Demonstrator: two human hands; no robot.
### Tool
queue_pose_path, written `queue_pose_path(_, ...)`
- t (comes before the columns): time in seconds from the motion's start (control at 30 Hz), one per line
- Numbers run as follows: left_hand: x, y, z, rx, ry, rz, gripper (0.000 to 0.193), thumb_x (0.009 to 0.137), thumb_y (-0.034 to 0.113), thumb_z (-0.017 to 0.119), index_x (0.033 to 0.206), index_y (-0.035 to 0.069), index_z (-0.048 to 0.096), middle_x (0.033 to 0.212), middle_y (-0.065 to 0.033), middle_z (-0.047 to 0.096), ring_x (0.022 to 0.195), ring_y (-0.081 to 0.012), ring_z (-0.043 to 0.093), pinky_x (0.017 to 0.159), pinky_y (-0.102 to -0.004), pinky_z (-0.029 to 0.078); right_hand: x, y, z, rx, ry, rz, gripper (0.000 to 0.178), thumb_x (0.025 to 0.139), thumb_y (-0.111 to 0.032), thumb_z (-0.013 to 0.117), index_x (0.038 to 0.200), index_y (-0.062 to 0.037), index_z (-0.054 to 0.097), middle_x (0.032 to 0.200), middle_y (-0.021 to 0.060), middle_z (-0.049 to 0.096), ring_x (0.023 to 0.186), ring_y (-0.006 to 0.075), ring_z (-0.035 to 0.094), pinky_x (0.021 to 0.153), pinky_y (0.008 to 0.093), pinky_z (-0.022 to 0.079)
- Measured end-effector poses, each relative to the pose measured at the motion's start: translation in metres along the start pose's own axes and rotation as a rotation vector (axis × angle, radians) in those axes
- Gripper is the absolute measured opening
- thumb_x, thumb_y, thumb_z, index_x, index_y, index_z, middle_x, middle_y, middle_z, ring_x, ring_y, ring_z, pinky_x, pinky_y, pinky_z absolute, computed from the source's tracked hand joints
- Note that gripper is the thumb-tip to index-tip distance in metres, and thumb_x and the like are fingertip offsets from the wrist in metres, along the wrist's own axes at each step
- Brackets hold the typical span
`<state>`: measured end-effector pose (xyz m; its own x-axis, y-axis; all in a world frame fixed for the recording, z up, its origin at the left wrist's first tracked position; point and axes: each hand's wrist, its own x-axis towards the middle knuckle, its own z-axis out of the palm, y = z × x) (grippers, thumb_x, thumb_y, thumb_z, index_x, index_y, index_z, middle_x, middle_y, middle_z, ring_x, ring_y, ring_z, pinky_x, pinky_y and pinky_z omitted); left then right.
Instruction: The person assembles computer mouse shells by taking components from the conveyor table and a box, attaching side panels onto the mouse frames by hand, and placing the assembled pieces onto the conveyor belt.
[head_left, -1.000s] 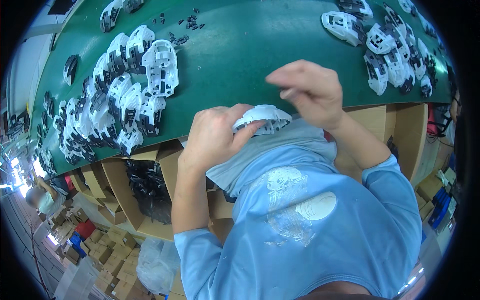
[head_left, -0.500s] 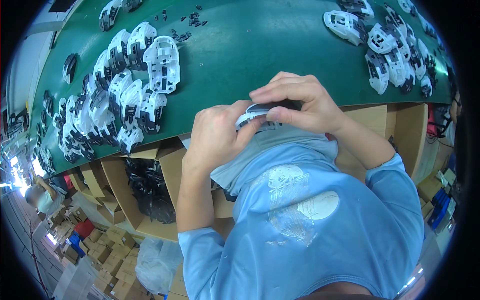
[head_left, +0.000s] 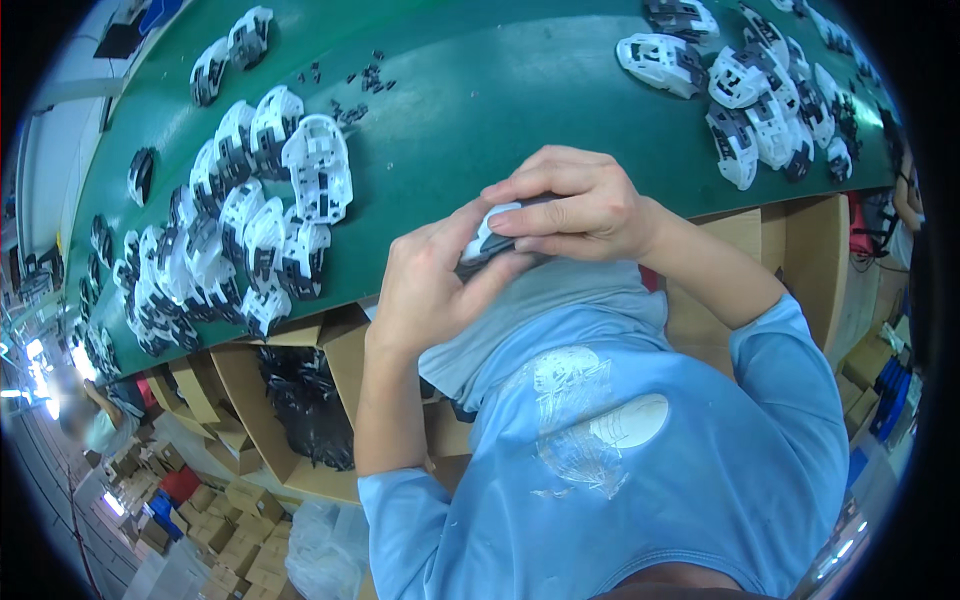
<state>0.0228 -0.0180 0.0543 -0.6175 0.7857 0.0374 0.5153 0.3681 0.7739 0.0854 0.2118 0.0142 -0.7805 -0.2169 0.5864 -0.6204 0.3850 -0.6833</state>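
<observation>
Between my hands, at the table's near edge, is a white and dark grey moulded plastic shell (head_left: 488,238). My left hand (head_left: 430,272) grips its left end, thumb below and fingers behind. My right hand (head_left: 578,207) is closed around the other end, fingertips pressing on its upper face. Most of the shell is covered by the fingers. To the left on the green table (head_left: 440,120) lies a cluster of similar white and dark shells (head_left: 205,240); one mostly white shell (head_left: 320,170) lies flat at the cluster's right edge.
More shells (head_left: 770,110) are piled at the right. Small black clips (head_left: 370,78) lie scattered at the far left. Under the table edge stand open cardboard boxes (head_left: 240,390), one with black plastic parts (head_left: 305,400). A person (head_left: 105,420) is at the far left.
The shell has been tilted and turned in my hands, showing more of its white end. My right fingers have shifted over its top. The view has moved slightly.
</observation>
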Motion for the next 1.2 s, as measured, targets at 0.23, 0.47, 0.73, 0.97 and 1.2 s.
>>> queue_pose_path(0.23,-0.003,-0.017,0.023,-0.686,0.146,-0.215,0.049,0.095,0.025,0.078,0.129,-0.007,0.063,0.109,-0.0105,0.074,0.102,-0.0156,0.068,0.09,-0.0313,0.054,0.005,0.011,0.003,0.119,-0.013,-0.051,0.036,0.101,-0.019,0.057,0.131,-0.0028,0.066,0.128,0.0164,0.071,0.105,0.0351,0.069,0.093,0.0446,0.056)
queue_pose_path(0.47,0.007,-0.05,0.02,-0.26,0.278,0.226,0.067,0.068,0.021,0.087,0.128,-0.001,0.064,0.115,-0.0209,0.071,0.099,-0.0377,0.067,0.094,-0.0444,0.052,0.0,0.018,-0.021,0.052,0.007,0.236,0.068,0.088,-0.04,0.08,0.142,-0.0032,0.058,0.137,0.0153,0.064,0.133,0.0358,0.053,0.114,0.0482,0.041)
queue_pose_path(0.73,0.017,-0.034,0.017,0.378,0.093,0.26,0.068,0.067,0.029,0.094,0.123,0.001,0.066,0.117,-0.0134,0.07,0.101,-0.0341,0.056,0.095,-0.0449,0.044,0.001,0.036,-0.035,-0.325,-0.349,0.082,0.091,0.065,-0.05,0.092,0.142,-0.0096,0.064,0.129,0.0066,0.067,0.119,0.0306,0.056,0.11,0.049,0.038)
queue_pose_path(0.97,0.025,-0.036,0.041,0.287,0.237,0.167,0.06,0.07,0.03,0.093,0.115,0.001,0.067,0.103,-0.0118,0.067,0.094,-0.0327,0.059,0.085,-0.0431,0.044,0.011,0.063,-0.04,-0.158,-0.446,0.013,0.081,0.069,-0.052,0.089,0.131,-0.0054,0.068,0.118,0.0077,0.068,0.108,0.0301,0.06,0.095,0.0438,0.047)
queue_pose_path(1.2,0.031,-0.035,0.031,0.3,0.255,0.215,0.056,0.071,0.036,0.09,0.11,0.002,0.069,0.095,-0.0132,0.067,0.087,-0.0339,0.063,0.078,-0.0449,0.044,0.016,0.064,-0.043,-0.182,-0.463,-0.029,0.082,0.072,-0.059,0.084,0.13,-0.0031,0.067,0.111,0.0116,0.068,0.104,0.034,0.062,0.09,0.0467,0.05)
